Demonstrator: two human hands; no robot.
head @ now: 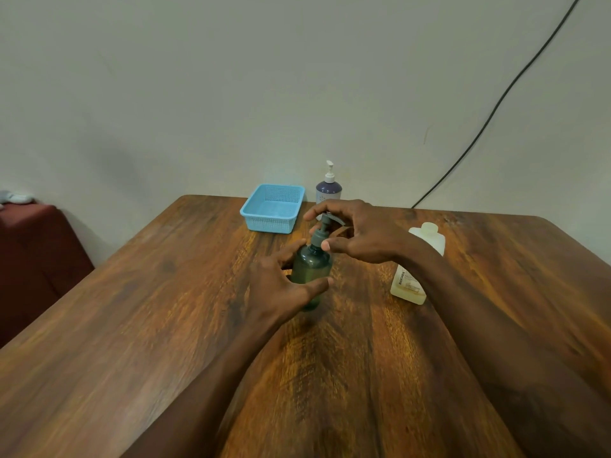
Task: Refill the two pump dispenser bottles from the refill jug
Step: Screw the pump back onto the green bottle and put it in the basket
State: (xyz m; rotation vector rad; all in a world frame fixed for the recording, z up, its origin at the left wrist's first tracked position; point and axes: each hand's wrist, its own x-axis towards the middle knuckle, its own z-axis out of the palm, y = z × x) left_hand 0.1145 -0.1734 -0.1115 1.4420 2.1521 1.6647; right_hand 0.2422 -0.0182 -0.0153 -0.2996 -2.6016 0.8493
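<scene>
A dark green pump bottle (311,266) stands upright mid-table. My left hand (281,282) wraps its body from the left. My right hand (360,233) curls over its dark pump head (325,223), thumb and fingers around the collar. A purple pump bottle with a white pump (328,188) stands at the far edge, partly hidden by my right hand. The translucent refill jug (410,285), capped and holding yellowish liquid, stands to the right, partly behind my right forearm.
A light blue perforated basket (264,223) sits at the far edge, left of the purple bottle. The wooden table (132,325) abuts a pale wall. A black cable (496,104) runs down the wall. A dark red seat (29,259) stands at left.
</scene>
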